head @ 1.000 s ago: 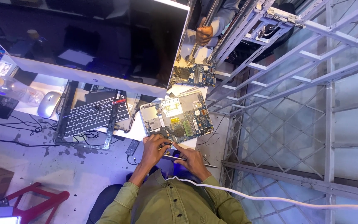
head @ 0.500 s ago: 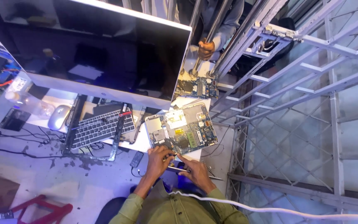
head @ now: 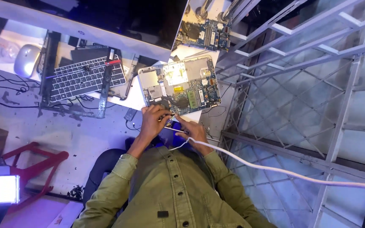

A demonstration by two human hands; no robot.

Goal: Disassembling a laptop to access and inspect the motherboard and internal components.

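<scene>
Laptop: the opened laptop [head: 179,86] lies on the tabletop [head: 43,131] in front of us, its boards and fan bare, the near edge just at our hands.
Left hand: our left hand [head: 153,121] rests on the near left corner of the laptop, fingers curled down; we cannot tell if they pinch a small part.
Right hand: our right hand [head: 194,131] is closed around a thin tool [head: 178,131], which points toward the left hand.
Risk, slip: we judge the tool tip could slide off and scratch the bare board, because both hands work very close together at one corner.
Risk, cable: the white cable [head: 275,169] passes over our right wrist; if it pulls, it may jerk the hand.
Risk, edge: the laptop sits near the tabletop edge, beside the metal frame [head: 300,84]; a push could move it off.
Around: a keyboard [head: 83,78] and a mouse [head: 25,60] lie to the left, a second board [head: 203,33] farther away, black wires [head: 5,88] on the tabletop.
In the way: nothing covers the corner except our own fingers, which hide the exact spot.
</scene>
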